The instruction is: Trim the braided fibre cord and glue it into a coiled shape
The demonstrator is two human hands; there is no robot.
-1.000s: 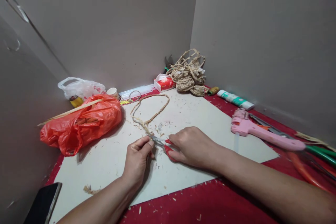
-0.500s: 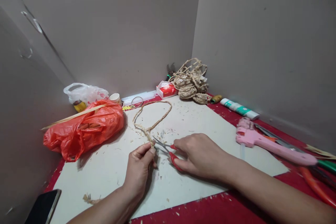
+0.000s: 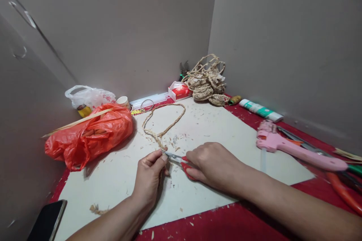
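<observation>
A braided straw cord [image 3: 173, 123] lies in a loop on a white board [image 3: 215, 128], its tied end running toward me. My left hand [image 3: 151, 169] pinches that end between thumb and fingers. Red-handled scissors [image 3: 185, 165] are in my right hand [image 3: 213, 162], fingers through the handles. Their blades are nearly closed, with the tips at the cord right by my left fingertips. The exact spot where the blades meet the straw is hidden by the fingers. Small straw clippings are scattered around the hands, and a short cut-off piece of straw [image 3: 98, 209] lies near my left forearm.
On the left sit a red plastic bag [image 3: 93, 135] and a phone [image 3: 48, 220]. A heap of straw cord [image 3: 206, 83] stands in the back corner beside a red-and-white box [image 3: 179, 91]. At right lie a tube [image 3: 260, 110] and a pink glue gun [image 3: 299, 150].
The scissor blades have come from spread apart to nearly closed, with their tips now at the cord by my left fingers. My left hand keeps its pinch. The view has shifted slightly.
</observation>
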